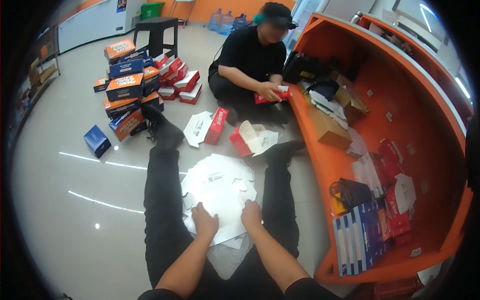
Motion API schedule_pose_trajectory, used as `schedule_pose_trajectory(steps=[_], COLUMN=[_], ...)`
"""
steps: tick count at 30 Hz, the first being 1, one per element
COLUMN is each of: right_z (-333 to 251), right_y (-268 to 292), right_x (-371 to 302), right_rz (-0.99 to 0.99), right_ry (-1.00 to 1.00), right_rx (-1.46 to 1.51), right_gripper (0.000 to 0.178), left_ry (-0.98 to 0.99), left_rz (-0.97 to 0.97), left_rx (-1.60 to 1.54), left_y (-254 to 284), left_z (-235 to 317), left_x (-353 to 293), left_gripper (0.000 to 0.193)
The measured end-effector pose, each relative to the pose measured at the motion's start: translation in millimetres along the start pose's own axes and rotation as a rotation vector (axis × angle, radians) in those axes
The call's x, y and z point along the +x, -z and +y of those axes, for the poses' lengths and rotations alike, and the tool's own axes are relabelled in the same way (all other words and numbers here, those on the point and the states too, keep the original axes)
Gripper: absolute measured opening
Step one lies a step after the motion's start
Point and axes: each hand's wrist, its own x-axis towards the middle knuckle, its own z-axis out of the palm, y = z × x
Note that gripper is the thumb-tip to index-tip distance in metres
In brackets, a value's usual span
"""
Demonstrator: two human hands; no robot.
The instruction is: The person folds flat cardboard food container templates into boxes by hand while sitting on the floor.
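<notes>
Between my outstretched legs lies a flat, white, unfolded cardboard box blank point(223, 200), on top of other white sheets with cut flaps and slots. My left hand point(205, 220) grips its near left part, thumb resting on the white face. On the opposite side my right hand point(251, 215) has its fingers curled at the blank's edge. Beyond the sheets stand two partly folded red-and-white boxes, one on the left point(215, 126) and one with raised flaps on the right point(244, 140). Clear plastic point(227, 257) lies under the near end of the blanks.
Across from me, a seated person point(255, 60) handles a red box point(272, 95). Orange-and-blue boxes point(125, 86) and red-and-white boxes point(187, 82) are piled left of them, near a dark stool point(156, 25). An orange shelf unit point(312, 150) with folded cartons borders my right side.
</notes>
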Motion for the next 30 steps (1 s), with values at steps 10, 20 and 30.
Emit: schedule_pose_trajectory(steps=[10,20,30], right_z=[12.3,-10.5,-3.7], right_y=[62.1,86.6,118.1], right_x=[11.9,-5.5,-23.0], right_rz=[-0.027,0.211,0.231], right_ry=[-0.223,-0.088,-0.043], right_rx=[0.394,0.58,0.658], right_gripper=[0.022,0.026,0.029], left_ry=[0.053,-0.2,-0.007], left_rz=[0.057,0.234,0.174], left_rx=[-0.141,-0.043,-0.379], left_y=[46.7,67.4,75.5], left_z=[0.7,-0.7,5.2], left_x=[31.9,25.5,29.5], left_gripper=[0.037,0.03,0.025])
